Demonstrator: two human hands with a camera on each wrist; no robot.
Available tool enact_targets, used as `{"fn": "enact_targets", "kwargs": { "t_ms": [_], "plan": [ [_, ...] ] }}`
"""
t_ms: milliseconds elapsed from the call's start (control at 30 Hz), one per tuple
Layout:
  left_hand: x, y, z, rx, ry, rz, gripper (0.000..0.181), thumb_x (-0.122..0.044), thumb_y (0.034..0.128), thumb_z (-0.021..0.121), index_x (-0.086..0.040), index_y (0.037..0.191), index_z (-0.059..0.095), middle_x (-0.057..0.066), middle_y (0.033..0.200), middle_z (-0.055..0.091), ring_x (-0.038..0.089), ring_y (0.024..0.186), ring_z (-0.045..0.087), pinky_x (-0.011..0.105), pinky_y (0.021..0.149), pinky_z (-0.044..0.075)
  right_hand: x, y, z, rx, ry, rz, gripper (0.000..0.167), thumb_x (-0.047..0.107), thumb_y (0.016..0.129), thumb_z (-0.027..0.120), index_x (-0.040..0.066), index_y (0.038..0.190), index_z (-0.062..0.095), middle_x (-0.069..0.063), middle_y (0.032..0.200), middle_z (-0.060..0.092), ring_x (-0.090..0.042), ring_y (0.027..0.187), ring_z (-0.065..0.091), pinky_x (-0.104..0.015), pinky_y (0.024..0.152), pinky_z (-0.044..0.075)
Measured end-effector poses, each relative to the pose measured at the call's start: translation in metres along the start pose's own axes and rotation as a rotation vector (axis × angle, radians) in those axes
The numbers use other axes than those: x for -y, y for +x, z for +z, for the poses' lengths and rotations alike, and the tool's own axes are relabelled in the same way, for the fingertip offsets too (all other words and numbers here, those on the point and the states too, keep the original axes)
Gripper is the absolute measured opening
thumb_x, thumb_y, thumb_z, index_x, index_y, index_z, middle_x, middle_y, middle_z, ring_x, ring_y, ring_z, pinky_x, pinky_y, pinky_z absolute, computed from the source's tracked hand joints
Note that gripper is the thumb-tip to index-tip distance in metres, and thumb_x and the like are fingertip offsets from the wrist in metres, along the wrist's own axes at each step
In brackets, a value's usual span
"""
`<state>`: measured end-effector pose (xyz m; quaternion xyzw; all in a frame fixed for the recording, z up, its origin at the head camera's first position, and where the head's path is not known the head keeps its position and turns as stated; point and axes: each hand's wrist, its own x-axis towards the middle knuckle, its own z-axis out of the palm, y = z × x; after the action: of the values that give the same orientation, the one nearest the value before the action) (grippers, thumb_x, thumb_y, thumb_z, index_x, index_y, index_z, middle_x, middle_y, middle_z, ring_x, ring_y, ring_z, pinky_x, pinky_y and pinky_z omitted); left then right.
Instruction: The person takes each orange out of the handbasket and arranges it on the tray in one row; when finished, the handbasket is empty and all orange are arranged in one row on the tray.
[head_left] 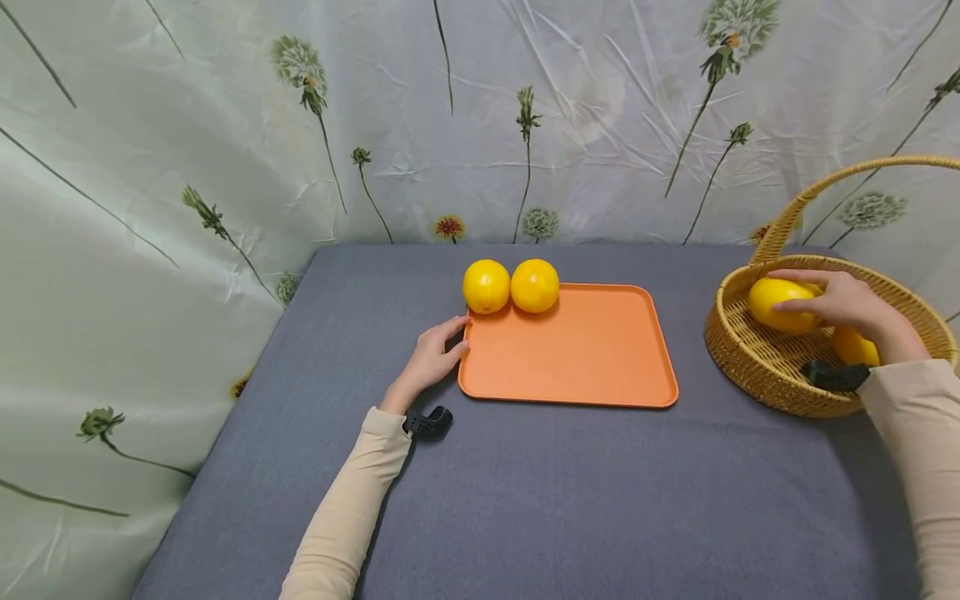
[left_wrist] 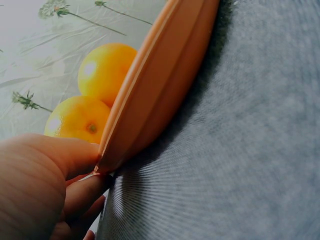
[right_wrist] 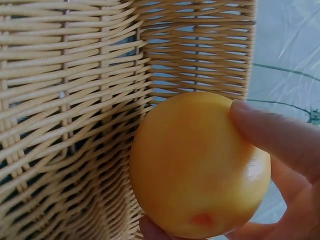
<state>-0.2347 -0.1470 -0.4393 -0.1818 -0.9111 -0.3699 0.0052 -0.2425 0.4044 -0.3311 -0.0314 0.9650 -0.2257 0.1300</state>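
My left hand (head_left: pixel 432 358) is at the left edge of an orange rectangular tray (head_left: pixel 570 354). In the left wrist view the thumb and fingers pinch the tray's rim (left_wrist: pixel 145 95). Two round yellow-orange oranges (head_left: pixel 486 287) sit side by side in the tray's far left corner. Over at the right, my right hand (head_left: pixel 851 304) grips another orange (right_wrist: pixel 200 165) inside a wicker basket (head_left: pixel 738 367), thumb on one side and fingers on the other. One more orange (head_left: pixel 855 345) lies in the basket, partly hidden by the right wrist.
The basket's tall arched handle (head_left: pixel 787 217) rises on its far side. A grey-blue cloth (head_left: pixel 570 492) covers the table. Behind and to the left hangs a pale curtain (head_left: pixel 420 150) printed with dandelions. Black bands are on both wrists.
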Motion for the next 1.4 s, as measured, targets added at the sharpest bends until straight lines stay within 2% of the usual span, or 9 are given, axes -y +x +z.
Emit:
{"fn": "enact_targets", "kwargs": {
  "t_ms": [267, 467, 567, 633, 767, 867, 1167, 1300, 1400],
  "plan": [
    [0.0, 0.0, 0.0, -0.009, 0.005, 0.013, 0.048, -0.016, 0.0927, 0.054, 0.0, 0.137, 0.046, 0.017, 0.14, 0.05, 0.031, 0.137, 0.04, 0.046, 0.114, 0.032, 0.009, -0.004, -0.006, -0.002, 0.04, 0.028, 0.076, 0.043, 0.091, 0.055, 0.0, 0.146, 0.026, -0.035, 0.145, 0.023, 0.006, 0.074, 0.04, -0.022, 0.062, 0.045],
    [-0.001, 0.001, 0.0, -0.008, 0.009, 0.015, 0.048, -0.016, 0.0925, 0.054, 0.0, 0.137, 0.047, 0.017, 0.14, 0.05, 0.031, 0.137, 0.04, 0.046, 0.114, 0.031, 0.014, -0.006, -0.005, 0.002, 0.139, 0.035, 0.073, 0.043, 0.093, 0.052, 0.011, 0.15, 0.021, -0.027, 0.149, 0.019, 0.01, 0.073, 0.045, -0.025, 0.065, 0.051],
    [-0.001, 0.001, -0.001, -0.011, 0.01, 0.016, 0.048, -0.016, 0.0924, 0.055, 0.0, 0.137, 0.047, 0.017, 0.14, 0.05, 0.031, 0.137, 0.04, 0.046, 0.114, 0.031, 0.017, -0.008, -0.005, -0.017, 0.18, 0.032, 0.068, 0.043, 0.093, 0.052, 0.019, 0.15, 0.023, -0.016, 0.13, 0.042, 0.01, 0.074, 0.049, -0.025, 0.066, 0.054],
    [-0.001, 0.001, -0.001, -0.014, 0.009, 0.016, 0.048, -0.016, 0.0922, 0.055, -0.001, 0.137, 0.047, 0.017, 0.14, 0.05, 0.031, 0.137, 0.04, 0.046, 0.114, 0.031, 0.02, -0.009, -0.005, -0.036, 0.205, 0.021, 0.065, 0.041, 0.093, 0.052, 0.023, 0.149, 0.026, 0.0, 0.11, 0.052, 0.009, 0.074, 0.051, -0.024, 0.066, 0.054],
    [-0.002, -0.001, -0.001, -0.019, 0.025, 0.028, 0.048, -0.015, 0.0914, 0.056, 0.001, 0.136, 0.047, 0.018, 0.139, 0.05, 0.032, 0.135, 0.041, 0.047, 0.113, 0.032, 0.026, -0.012, -0.005, -0.063, 0.26, 0.019, 0.06, 0.037, 0.093, 0.054, 0.029, 0.147, 0.03, 0.023, 0.089, 0.048, 0.007, 0.072, 0.054, -0.023, 0.066, 0.055],
    [-0.002, -0.001, -0.001, -0.021, 0.028, 0.034, 0.048, -0.014, 0.0911, 0.056, 0.001, 0.136, 0.047, 0.02, 0.139, 0.05, 0.033, 0.135, 0.042, 0.048, 0.113, 0.032, 0.032, -0.014, -0.004, -0.067, 0.271, 0.018, 0.063, 0.037, 0.093, 0.054, 0.025, 0.149, 0.027, 0.02, 0.091, 0.048, 0.009, 0.073, 0.054, -0.022, 0.066, 0.056],
    [-0.001, -0.001, -0.001, -0.012, 0.03, 0.02, 0.048, -0.016, 0.0921, 0.054, 0.0, 0.137, 0.047, 0.019, 0.141, 0.048, 0.032, 0.136, 0.041, 0.048, 0.113, 0.031, 0.044, -0.017, 0.002, -0.156, 0.294, 0.014, 0.065, 0.036, 0.091, 0.057, 0.024, 0.148, 0.028, -0.014, 0.113, 0.051, 0.01, 0.07, 0.053, -0.02, 0.061, 0.054],
    [-0.001, -0.002, -0.001, -0.01, 0.029, 0.017, 0.048, -0.016, 0.0921, 0.054, 0.0, 0.137, 0.046, 0.019, 0.141, 0.048, 0.032, 0.136, 0.04, 0.048, 0.114, 0.03, 0.049, -0.02, 0.006, -0.24, 0.332, 0.01, 0.063, 0.035, 0.089, 0.06, 0.027, 0.146, 0.033, -0.006, 0.108, 0.052, 0.01, 0.068, 0.053, -0.019, 0.058, 0.054],
    [-0.001, -0.001, 0.0, -0.007, 0.026, 0.009, 0.048, -0.016, 0.0924, 0.054, -0.001, 0.137, 0.047, 0.018, 0.141, 0.048, 0.031, 0.137, 0.04, 0.048, 0.114, 0.03, 0.052, -0.023, 0.007, -0.297, 0.365, 0.015, 0.06, 0.034, 0.088, 0.062, 0.029, 0.143, 0.038, 0.019, 0.089, 0.049, 0.008, 0.065, 0.053, -0.018, 0.056, 0.053]
  ]
}}
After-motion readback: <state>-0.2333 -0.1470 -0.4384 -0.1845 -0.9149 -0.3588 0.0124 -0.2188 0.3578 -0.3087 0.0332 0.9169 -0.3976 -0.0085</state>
